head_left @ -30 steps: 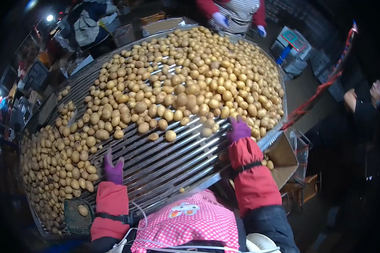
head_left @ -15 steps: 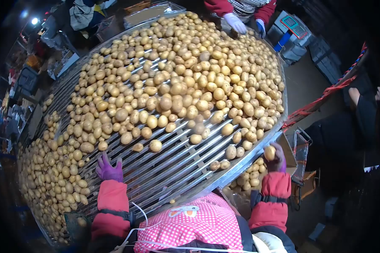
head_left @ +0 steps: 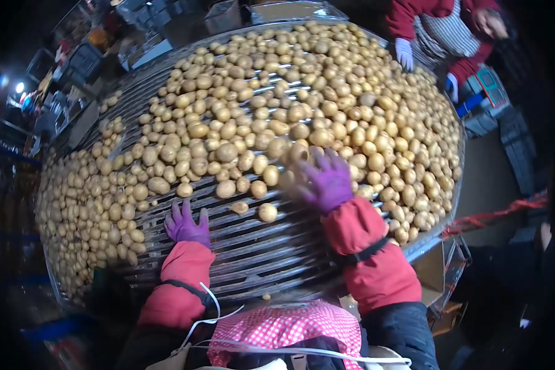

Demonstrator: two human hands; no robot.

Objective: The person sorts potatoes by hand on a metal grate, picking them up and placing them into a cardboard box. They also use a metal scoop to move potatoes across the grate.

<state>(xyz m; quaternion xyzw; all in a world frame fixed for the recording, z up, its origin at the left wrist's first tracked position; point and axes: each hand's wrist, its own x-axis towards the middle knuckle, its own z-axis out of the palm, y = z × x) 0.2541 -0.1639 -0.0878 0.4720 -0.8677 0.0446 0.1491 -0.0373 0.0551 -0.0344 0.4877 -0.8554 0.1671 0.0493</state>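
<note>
At the far left a band of potatoes [head_left: 74, 209] lies packed along the rim of the table [head_left: 253, 253], a round bed of metal roller bars. Just right of that band the left hand [head_left: 187, 225], in a purple glove with a red sleeve [head_left: 172, 283] behind it, rests palm down on bare bars. Its grip is wide, fingers fanned, holding nothing, and the nearest potatoes sit just beyond the fingertips.

Between the two hands a small loose potato [head_left: 239, 208] and a round loose potato [head_left: 267, 212] lie side by side on the bars, apart from the rest. Below them, at the table's near edge, shows a pink checked apron [head_left: 290, 324].

Further right the right hand [head_left: 327, 182], also gloved in purple, is blurred. Its grip is wide too, fingers splayed over the near edge of the main heap [head_left: 327, 92], with nothing clasped in it that I can see. I cannot tell whether the fingertips touch the potatoes beneath them. The heap covers the table's far and right parts up to the rim.

At the top right a co-worker's white-gloved hand [head_left: 404, 52] reaches onto the heap. A scale [head_left: 490, 80] stands beside that person, off the table. Lower right, a red strap [head_left: 493, 216] runs past the rim, and a cardboard box [head_left: 428, 271] sits under the edge.
</note>
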